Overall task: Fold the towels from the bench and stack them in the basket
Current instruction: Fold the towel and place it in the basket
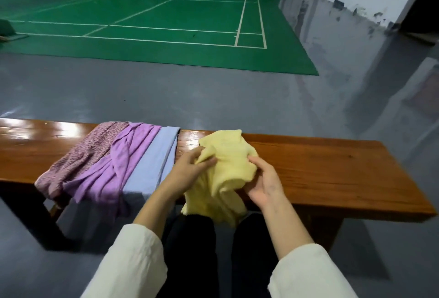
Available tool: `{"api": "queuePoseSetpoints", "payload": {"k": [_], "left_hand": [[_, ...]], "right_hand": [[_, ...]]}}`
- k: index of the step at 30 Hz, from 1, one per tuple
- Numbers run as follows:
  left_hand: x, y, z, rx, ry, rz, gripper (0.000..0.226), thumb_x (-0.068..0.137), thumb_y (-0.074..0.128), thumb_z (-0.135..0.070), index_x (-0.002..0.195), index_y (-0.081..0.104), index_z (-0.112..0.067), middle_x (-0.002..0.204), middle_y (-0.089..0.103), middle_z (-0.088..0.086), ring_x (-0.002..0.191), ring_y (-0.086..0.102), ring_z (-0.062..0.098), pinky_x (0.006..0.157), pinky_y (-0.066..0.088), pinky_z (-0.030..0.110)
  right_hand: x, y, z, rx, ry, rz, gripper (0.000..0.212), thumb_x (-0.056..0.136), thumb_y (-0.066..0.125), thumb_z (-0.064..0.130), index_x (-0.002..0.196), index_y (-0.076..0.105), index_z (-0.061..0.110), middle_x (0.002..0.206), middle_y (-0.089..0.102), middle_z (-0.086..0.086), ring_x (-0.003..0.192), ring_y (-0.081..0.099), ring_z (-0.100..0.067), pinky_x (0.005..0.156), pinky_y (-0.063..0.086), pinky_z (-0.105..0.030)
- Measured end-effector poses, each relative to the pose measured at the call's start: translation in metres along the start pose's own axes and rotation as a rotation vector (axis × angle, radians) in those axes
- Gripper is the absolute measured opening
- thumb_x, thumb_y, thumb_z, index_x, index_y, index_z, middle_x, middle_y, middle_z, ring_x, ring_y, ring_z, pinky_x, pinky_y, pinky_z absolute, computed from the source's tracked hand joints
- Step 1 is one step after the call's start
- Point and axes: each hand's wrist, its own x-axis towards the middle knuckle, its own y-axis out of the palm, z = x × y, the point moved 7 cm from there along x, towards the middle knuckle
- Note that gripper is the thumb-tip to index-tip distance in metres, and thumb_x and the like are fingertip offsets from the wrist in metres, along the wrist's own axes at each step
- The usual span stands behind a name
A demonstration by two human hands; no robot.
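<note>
A crumpled pale yellow towel (225, 155) lies across the wooden bench (332, 169), its lower part hanging over the near edge. My left hand (187, 169) grips the towel's left side, thumb and fingers curled into the cloth. My right hand (263, 181) holds its right side, fingers tucked under a fold. To the left, three more towels drape over the bench side by side: a light blue one (154, 164), a lilac one (116, 167) and a mauve textured one (83, 152). No basket is in view.
The bench's right half (344, 155) and far left end (31, 140) are bare glossy wood. Grey floor lies beyond the bench, then a green court mat (154, 36) with white lines. My dark-trousered legs stand against the bench's near edge.
</note>
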Motion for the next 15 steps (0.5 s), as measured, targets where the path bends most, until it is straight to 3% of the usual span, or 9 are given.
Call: {"api": "queuePoseSetpoints", "payload": {"k": [2, 4, 7, 9, 11, 15], "left_hand": [[0.001, -0.018, 0.003, -0.061, -0.011, -0.07, 0.011, 0.089, 0.065, -0.027, 0.1, 0.065, -0.025, 0.097, 0.067, -0.008, 0.094, 0.06, 0.009, 0.079, 0.044, 0.024], [0.0, -0.032, 0.007, -0.087, -0.032, -0.119, 0.013, 0.088, 0.067, -0.03, 0.1, 0.065, -0.027, 0.1, 0.067, -0.006, 0.096, 0.06, 0.011, 0.082, 0.046, 0.026], [-0.006, -0.028, 0.005, -0.178, -0.099, -0.023, 0.038, 0.075, 0.069, -0.045, 0.107, 0.067, -0.025, 0.108, 0.07, -0.002, 0.105, 0.064, 0.018, 0.093, 0.05, 0.036], [-0.01, -0.015, 0.0, -0.224, -0.108, 0.045, 0.036, 0.08, 0.07, -0.04, 0.11, 0.067, -0.021, 0.107, 0.072, -0.001, 0.104, 0.066, 0.018, 0.094, 0.052, 0.036], [-0.015, -0.004, -0.009, -0.269, -0.08, 0.084, 0.024, 0.091, 0.062, -0.026, 0.114, 0.064, -0.021, 0.107, 0.072, -0.002, 0.101, 0.067, 0.016, 0.087, 0.054, 0.029], [-0.02, 0.0, -0.015, -0.466, -0.086, 0.098, 0.031, 0.093, 0.056, -0.015, 0.123, 0.058, -0.022, 0.111, 0.07, 0.003, 0.099, 0.068, 0.017, 0.078, 0.056, 0.027]], "right_hand": [[0.001, -0.004, -0.004, 0.068, 0.093, 0.026, 0.011, 0.089, 0.058, 0.015, 0.082, 0.058, 0.006, 0.052, 0.055, -0.002, 0.033, 0.047, -0.008, 0.03, 0.033, -0.013], [0.001, 0.0, -0.016, 0.018, 0.264, 0.107, 0.025, 0.085, 0.061, 0.028, 0.078, 0.05, 0.007, 0.052, 0.037, 0.004, 0.028, 0.028, -0.004, 0.026, 0.015, -0.01], [0.003, 0.003, -0.035, -0.198, 0.363, 0.13, 0.045, 0.083, 0.064, 0.04, 0.105, 0.056, 0.002, 0.066, 0.047, 0.001, 0.042, 0.041, -0.006, 0.03, 0.026, -0.013], [0.007, 0.003, -0.044, -0.337, 0.339, 0.03, 0.054, 0.078, 0.068, 0.045, 0.113, 0.058, 0.005, 0.086, 0.061, -0.008, 0.071, 0.059, -0.017, 0.05, 0.048, -0.022], [0.01, 0.009, -0.052, -0.395, 0.318, -0.029, 0.054, 0.083, 0.065, 0.049, 0.118, 0.057, 0.009, 0.106, 0.064, -0.013, 0.095, 0.061, -0.027, 0.074, 0.054, -0.037], [0.012, 0.031, -0.057, -0.482, 0.297, -0.015, 0.042, 0.087, 0.063, 0.048, 0.11, 0.063, 0.013, 0.099, 0.068, -0.012, 0.091, 0.063, -0.027, 0.073, 0.053, -0.039]]}}
